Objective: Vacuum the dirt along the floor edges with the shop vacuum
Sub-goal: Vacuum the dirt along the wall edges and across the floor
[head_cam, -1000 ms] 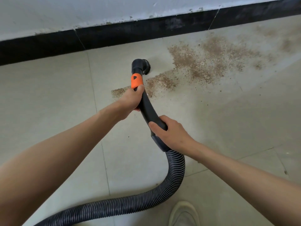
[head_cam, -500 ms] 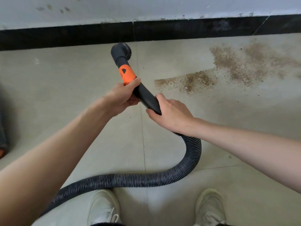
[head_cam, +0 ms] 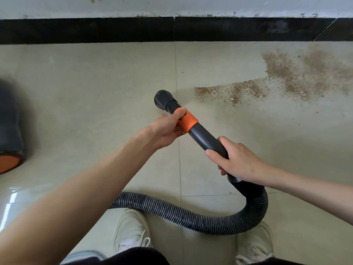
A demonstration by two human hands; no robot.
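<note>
Nozzle (head_cam: 163, 99) just beyond left hand (head_cam: 168, 129), off dirt (head_cam: 282, 79).

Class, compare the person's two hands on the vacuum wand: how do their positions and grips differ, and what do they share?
The left hand grips the wand at its orange collar, close behind the nozzle; the right hand grips lower, by the ribbed hose. The left hand comes from the wand's left, the right hand wraps over the top. Both have fingers curled round the wand.

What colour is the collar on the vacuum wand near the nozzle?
Orange; the collar shows clearly in the head view, between black wand sections.
</note>
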